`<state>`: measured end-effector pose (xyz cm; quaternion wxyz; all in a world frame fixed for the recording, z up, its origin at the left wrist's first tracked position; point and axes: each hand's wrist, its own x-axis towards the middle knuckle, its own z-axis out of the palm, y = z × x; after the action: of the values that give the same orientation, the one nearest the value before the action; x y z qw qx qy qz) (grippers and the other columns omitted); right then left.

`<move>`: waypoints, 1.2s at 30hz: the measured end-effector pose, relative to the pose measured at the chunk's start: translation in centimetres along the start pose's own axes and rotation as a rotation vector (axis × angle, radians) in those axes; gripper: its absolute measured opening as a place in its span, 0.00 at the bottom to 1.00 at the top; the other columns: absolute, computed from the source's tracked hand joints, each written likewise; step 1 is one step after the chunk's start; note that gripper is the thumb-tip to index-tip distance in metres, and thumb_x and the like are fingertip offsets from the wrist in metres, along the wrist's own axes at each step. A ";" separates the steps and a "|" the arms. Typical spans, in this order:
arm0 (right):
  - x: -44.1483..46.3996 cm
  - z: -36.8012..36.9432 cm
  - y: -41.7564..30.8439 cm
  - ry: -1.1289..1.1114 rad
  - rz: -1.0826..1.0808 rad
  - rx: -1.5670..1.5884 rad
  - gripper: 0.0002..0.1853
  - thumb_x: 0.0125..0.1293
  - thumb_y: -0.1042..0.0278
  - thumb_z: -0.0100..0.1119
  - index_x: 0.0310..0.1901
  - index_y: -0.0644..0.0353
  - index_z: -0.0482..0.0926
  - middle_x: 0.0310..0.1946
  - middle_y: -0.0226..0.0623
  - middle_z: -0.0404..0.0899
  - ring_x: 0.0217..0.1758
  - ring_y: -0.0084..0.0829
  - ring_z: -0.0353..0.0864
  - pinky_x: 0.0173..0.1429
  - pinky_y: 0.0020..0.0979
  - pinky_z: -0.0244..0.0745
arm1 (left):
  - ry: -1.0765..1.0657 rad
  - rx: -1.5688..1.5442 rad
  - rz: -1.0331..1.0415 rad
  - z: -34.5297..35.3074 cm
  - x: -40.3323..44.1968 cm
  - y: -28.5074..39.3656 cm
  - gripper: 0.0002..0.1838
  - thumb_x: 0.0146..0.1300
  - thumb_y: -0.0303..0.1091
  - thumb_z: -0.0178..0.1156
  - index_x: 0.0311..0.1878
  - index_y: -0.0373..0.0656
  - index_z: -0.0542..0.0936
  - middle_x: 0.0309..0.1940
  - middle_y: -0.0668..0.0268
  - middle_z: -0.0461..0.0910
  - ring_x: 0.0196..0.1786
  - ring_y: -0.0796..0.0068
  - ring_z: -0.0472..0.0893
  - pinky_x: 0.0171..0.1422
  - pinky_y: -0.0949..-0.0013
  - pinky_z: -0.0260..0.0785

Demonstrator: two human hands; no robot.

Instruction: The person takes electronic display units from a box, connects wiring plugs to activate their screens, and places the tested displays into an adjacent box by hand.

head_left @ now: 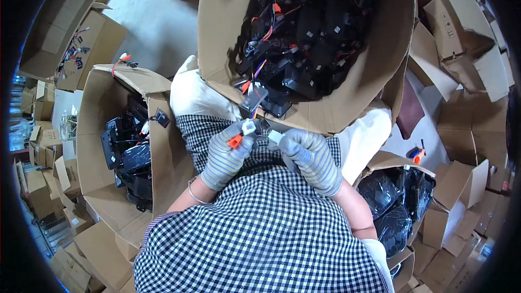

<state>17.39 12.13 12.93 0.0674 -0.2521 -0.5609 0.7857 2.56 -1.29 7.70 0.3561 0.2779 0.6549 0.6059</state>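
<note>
My left hand (229,154), in a striped grey glove, is closed on a white connector (248,126), with an orange connector (235,141) against its fingers. Wires run up from there to a small dark module (254,98) at the near rim of the large box. Facing it, my right hand (310,157), gloved too, pinches another white connector (275,137). A short gap separates the two white connectors. Both hands are just above my checkered apron.
A large cardboard box (217,32) ahead holds black devices and coloured wires. The left box (100,195) holds black units; another at right (393,158) holds plastic-wrapped ones. More cartons (467,125) stand around.
</note>
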 end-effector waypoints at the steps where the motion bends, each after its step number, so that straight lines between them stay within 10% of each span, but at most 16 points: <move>1: 0.1 0.1 0.4 0.004 0.003 0.000 0.20 0.68 0.51 0.52 0.36 0.63 0.80 0.18 0.24 0.71 0.20 0.13 0.66 0.25 0.19 0.60 | -0.012 0.249 0.150 -0.2 0.1 0.0 0.15 0.62 0.35 0.62 0.50 0.39 0.79 0.26 0.68 0.79 0.25 0.79 0.77 0.29 0.75 0.68; 9: 0.0 -0.7 2.8 -0.100 0.050 0.136 0.19 0.68 0.51 0.54 0.35 0.62 0.80 0.22 0.25 0.75 0.20 0.13 0.63 0.24 0.17 0.57 | -0.073 1.112 0.733 -1.2 0.0 1.0 0.26 0.44 0.29 0.61 0.52 0.40 0.76 0.27 0.64 0.80 0.25 0.66 0.78 0.29 0.65 0.70; 18: -0.3 -0.1 4.1 -0.093 0.101 0.196 0.21 0.66 0.46 0.54 0.35 0.60 0.81 0.20 0.19 0.70 0.18 0.09 0.57 0.22 0.16 0.51 | -0.200 1.102 0.670 -0.4 -0.1 1.0 0.22 0.49 0.31 0.59 0.51 0.43 0.78 0.24 0.67 0.79 0.23 0.68 0.76 0.27 0.65 0.68; 22: 0.4 0.1 4.1 -0.092 -0.006 0.013 0.22 0.67 0.48 0.53 0.34 0.63 0.80 0.23 0.24 0.75 0.24 0.16 0.68 0.30 0.20 0.65 | -0.287 1.143 0.594 -1.7 0.3 0.9 0.19 0.49 0.40 0.62 0.45 0.43 0.80 0.24 0.65 0.79 0.24 0.65 0.78 0.29 0.65 0.69; 25: 1.2 -1.2 5.4 -0.329 -0.033 -0.402 0.18 0.67 0.52 0.53 0.31 0.61 0.79 0.25 0.29 0.77 0.25 0.19 0.71 0.31 0.25 0.69 | -0.828 0.979 0.417 -3.0 3.9 5.3 0.24 0.50 0.56 0.62 0.38 0.45 0.82 0.25 0.63 0.80 0.33 0.60 0.81 0.36 0.63 0.71; 28: 1.5 -0.5 5.6 -0.338 -0.036 -0.515 0.16 0.67 0.56 0.54 0.32 0.62 0.79 0.21 0.35 0.75 0.25 0.23 0.73 0.34 0.28 0.71 | -0.443 0.877 0.577 -1.4 8.0 4.6 0.18 0.47 0.45 0.65 0.40 0.46 0.82 0.31 0.64 0.81 0.35 0.60 0.80 0.40 0.60 0.71; 31: 1.9 -0.2 4.4 -0.420 0.000 -0.578 0.19 0.68 0.52 0.51 0.29 0.61 0.77 0.22 0.44 0.75 0.26 0.41 0.75 0.36 0.37 0.71 | -0.489 1.406 0.606 1.7 13.1 -0.6 0.11 0.51 0.36 0.61 0.40 0.50 0.82 0.34 0.67 0.81 0.42 0.63 0.79 0.47 0.60 0.69; 36: 1.3 -1.0 4.2 -0.407 -0.038 -0.611 0.20 0.68 0.50 0.49 0.34 0.61 0.78 0.27 0.44 0.77 0.32 0.43 0.77 0.40 0.39 0.72 | -0.517 1.804 0.449 1.8 16.3 -5.1 0.07 0.52 0.39 0.60 0.32 0.50 0.84 0.33 0.68 0.81 0.42 0.66 0.80 0.43 0.62 0.69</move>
<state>17.46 11.94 8.41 -0.1094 -0.0884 -0.7763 0.6144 -5.33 12.17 0.53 0.0177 0.6906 0.7070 -0.1515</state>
